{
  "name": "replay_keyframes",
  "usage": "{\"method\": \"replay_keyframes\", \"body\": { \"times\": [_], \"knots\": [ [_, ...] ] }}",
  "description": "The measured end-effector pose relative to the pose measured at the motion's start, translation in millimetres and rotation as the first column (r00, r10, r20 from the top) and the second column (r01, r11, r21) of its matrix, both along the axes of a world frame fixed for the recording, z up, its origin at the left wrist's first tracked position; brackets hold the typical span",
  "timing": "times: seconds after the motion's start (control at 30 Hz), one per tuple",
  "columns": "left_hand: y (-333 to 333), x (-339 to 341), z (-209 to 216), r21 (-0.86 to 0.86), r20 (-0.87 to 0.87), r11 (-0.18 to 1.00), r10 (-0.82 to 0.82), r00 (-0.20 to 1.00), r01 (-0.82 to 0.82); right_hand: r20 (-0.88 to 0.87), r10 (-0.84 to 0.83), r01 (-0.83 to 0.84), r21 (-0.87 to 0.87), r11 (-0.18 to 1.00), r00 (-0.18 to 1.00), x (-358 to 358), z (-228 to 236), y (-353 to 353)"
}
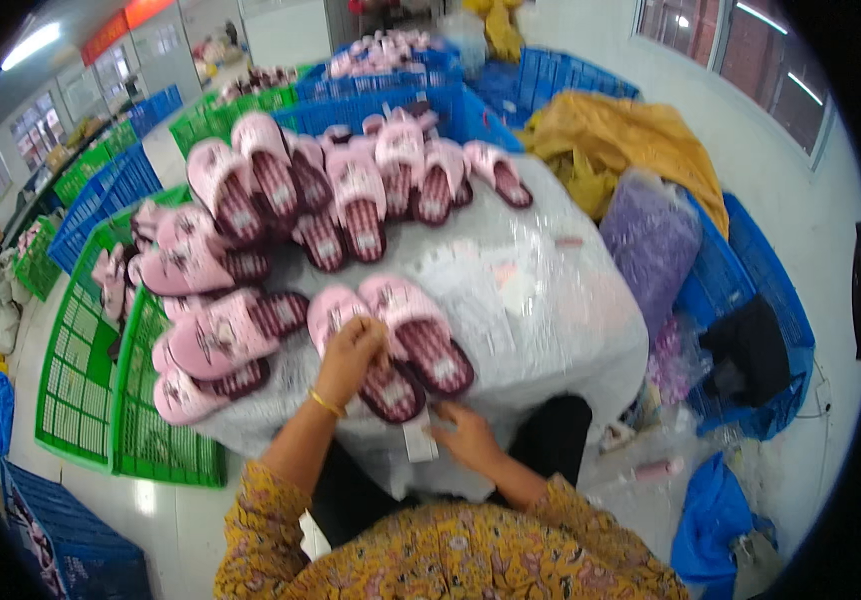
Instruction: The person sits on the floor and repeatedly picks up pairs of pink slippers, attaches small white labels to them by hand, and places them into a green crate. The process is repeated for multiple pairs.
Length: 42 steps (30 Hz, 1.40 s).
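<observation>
A pair of pink slippers with dark red checked insoles lies on the near part of the plastic-wrapped table, toes pointing away from me. My left hand [354,352] is over the left slipper [394,397] of the pair, with its fingers pinched together; what is between them is too small to make out. The right slipper [441,357] lies close beside it. At the heels, my right hand [466,436] has its fingertips closed on the edge of a white tag [420,438]. The tag hangs at the table's near edge.
Several more pink slippers [360,190] are heaped along the table's far and left sides. Green crates [166,430] stand to the left, with blue crates [391,103] behind. On the right are a purple wrapped bundle [651,240], a yellow cloth [621,130] and another blue crate [766,270].
</observation>
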<state>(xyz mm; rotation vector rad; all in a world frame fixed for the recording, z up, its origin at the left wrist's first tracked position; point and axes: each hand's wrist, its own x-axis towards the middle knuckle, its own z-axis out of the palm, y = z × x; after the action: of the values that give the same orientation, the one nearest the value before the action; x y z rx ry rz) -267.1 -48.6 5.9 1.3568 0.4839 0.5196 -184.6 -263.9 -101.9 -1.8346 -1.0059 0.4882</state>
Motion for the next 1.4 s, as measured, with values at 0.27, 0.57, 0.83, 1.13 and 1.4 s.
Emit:
{"method": "replay_keyframes", "body": {
  "times": [0.27,0.57,0.83,1.13,1.4],
  "knots": [
    [1.2,-16.0,5.0,0.156,-0.032,0.988,-0.014,0.999,0.019,-0.133,0.068,-0.057,0.080,0.995,0.989,1.1,-11.4,6.6],
    [-0.5,-14.2,-1.4,0.120,-0.045,0.992,-0.029,0.999,0.034,-0.261,-0.053,0.045,-0.035,0.998,0.964,2.2,13.9,-17.5],
    [0.9,-12.7,-7.7,0.141,-0.062,0.988,-0.061,0.996,0.069,0.533,-0.196,0.073,0.244,0.967,0.823,33.7,95.2,-15.3],
    [-0.3,-17.8,-10.5,0.141,-0.079,0.983,-0.103,0.992,0.113,0.362,0.030,-0.093,0.158,0.983,0.932,27.1,83.0,-4.8],
    [-4.3,-19.7,-20.5,0.202,-0.090,0.970,-0.116,0.989,0.133,0.173,-0.075,0.053,0.128,0.990,0.982,25.1,70.6,2.5]
  ]
}}
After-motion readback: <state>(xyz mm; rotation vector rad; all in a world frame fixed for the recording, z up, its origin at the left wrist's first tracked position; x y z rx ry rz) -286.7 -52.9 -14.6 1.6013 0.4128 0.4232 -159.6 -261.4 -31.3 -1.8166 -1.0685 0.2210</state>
